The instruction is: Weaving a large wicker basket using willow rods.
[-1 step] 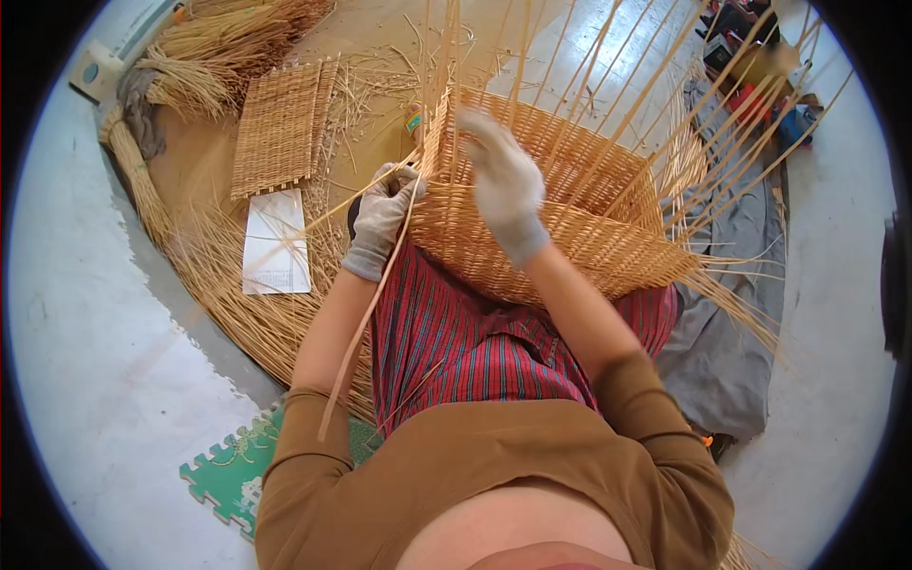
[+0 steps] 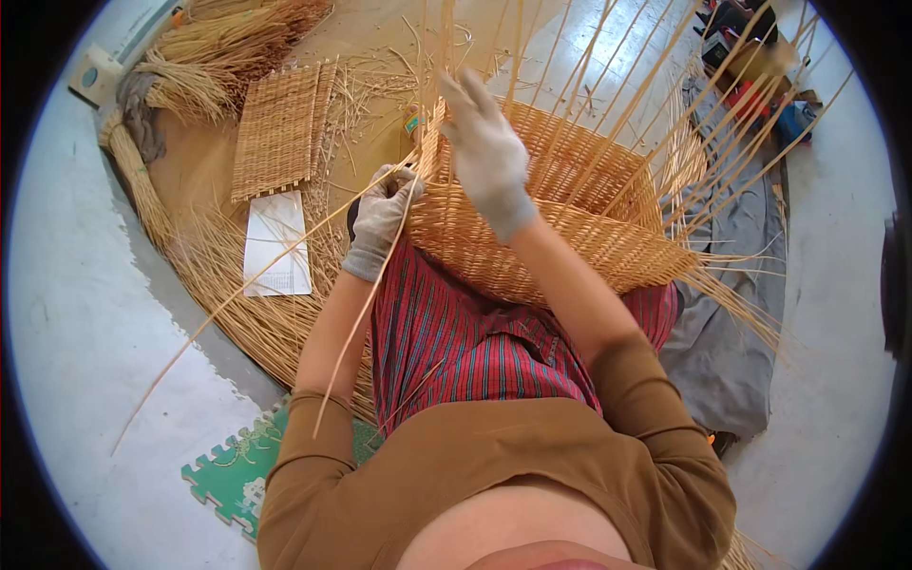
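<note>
A half-woven wicker basket rests on my lap, with long bare stakes standing up from its rim. At its near left corner my left hand, in a pale work glove, is closed around wicker strands. One loose strand hangs from that grip past my forearm. Another long strand stretches out to the lower left. My right hand, gloved too, is raised above the basket's left end with its fingers stretched out. It shows nothing held, and its fingertips are near the upright woven edge.
A flat woven panel and a white printed sheet lie at the left. Bundles of straw-coloured strands fill the far left. Grey cloth lies at right, and a green foam mat at lower left.
My right hand has shifted left and slightly up, toward the basket's left corner. The long strand at lower left, blurred before, now shows sharply. My left hand stays in place.
</note>
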Motion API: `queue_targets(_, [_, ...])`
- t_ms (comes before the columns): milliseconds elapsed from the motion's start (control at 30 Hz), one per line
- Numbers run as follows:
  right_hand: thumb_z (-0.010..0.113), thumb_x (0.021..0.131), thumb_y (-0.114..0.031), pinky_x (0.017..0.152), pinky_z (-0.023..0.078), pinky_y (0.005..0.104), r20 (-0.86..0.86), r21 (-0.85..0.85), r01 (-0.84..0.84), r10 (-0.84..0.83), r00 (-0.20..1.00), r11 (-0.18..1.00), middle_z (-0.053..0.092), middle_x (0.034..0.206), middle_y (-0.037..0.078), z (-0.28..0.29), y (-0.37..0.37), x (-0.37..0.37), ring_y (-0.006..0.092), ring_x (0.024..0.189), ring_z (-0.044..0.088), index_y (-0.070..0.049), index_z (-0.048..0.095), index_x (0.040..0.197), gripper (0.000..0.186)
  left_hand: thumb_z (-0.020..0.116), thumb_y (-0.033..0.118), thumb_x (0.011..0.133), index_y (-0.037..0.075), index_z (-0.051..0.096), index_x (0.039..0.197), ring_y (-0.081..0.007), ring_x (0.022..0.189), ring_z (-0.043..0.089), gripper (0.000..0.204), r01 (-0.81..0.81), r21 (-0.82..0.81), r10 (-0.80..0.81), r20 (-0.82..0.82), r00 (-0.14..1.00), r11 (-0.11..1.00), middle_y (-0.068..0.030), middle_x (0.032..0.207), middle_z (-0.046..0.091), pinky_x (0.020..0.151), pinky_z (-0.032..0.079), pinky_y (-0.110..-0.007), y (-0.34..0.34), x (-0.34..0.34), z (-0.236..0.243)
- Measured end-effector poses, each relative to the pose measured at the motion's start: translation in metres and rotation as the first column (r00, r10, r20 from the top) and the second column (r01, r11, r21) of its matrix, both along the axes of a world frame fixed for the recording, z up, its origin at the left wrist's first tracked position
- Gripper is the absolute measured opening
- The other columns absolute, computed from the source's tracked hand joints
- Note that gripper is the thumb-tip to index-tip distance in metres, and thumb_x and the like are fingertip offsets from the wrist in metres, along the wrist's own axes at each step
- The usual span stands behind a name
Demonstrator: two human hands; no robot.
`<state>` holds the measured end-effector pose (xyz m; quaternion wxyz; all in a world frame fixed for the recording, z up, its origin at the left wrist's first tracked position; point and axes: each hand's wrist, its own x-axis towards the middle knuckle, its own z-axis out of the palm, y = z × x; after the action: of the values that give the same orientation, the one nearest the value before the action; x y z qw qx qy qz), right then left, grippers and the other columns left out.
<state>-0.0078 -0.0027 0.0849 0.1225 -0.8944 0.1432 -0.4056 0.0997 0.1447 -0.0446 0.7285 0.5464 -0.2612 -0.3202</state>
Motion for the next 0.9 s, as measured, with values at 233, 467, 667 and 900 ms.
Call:
queue_targets(233, [0.051,0.098,0.003,0.061,0.056,0.0292,0.463,0.486,-0.345,0.099,0.881,0.803,0.066,0.115,0.010,-0.060,-0.022,-0.067,0.0168,0.071,0.067,-0.011,0.039,0.139,0.045,0.075,0.009,0.090,0.004,0.066,0.098,-0.0089,0.081,0.058,0.013,-0.291,0.062,0.284,0.094,0.954,0.955,0.0009,0.090,0.065,0.075,0.049,-0.024,-0.012,-0.029,0.018])
queue_targets(467, [0.060,0.097,-0.003,0.057,0.056,0.0298,0.270,0.858,-0.150,-0.182,0.945,0.492,0.068,0.108,0.011,-0.060,-0.014,-0.120,0.0165,0.069,0.067,-0.010,0.057,0.117,0.022,0.075,0.009,0.089,0.013,0.058,0.136,-0.0183,0.092,0.065,0.050,-0.398,-0.107,0.376,0.611,0.697,0.911,-0.0110,0.130,0.059,0.083,0.055,-0.033,-0.016,-0.096,0.014])
queue_targets(667, [0.057,0.095,0.002,0.058,0.053,0.0237,-0.039,0.264,0.186,-0.183,0.982,0.946,0.059,0.138,0.009,-0.018,-0.057,-0.078,0.0141,0.096,0.068,-0.014,0.026,0.158,0.072,0.076,0.026,0.085,0.041,0.046,0.147,-0.0370,0.096,0.067,0.071,-0.414,0.528,-0.367,0.836,0.408,0.741,-0.0182,0.146,0.043,0.084,0.055,-0.045,-0.058,-0.124,0.048])
queue_targets(900, [0.053,0.106,-0.019,0.048,0.042,0.0196,0.173,0.979,-0.097,-0.473,0.864,0.182,0.073,0.101,0.010,-0.101,-0.014,-0.212,0.0022,0.067,0.059,-0.007,0.059,0.122,0.021,0.075,0.014,0.085,0.032,0.058,0.139,-0.0309,0.096,0.067,0.059,-0.378,0.390,-0.222,0.881,0.417,0.840,-0.0161,0.141,0.047,0.079,0.056,-0.039,-0.052,-0.118,0.039])
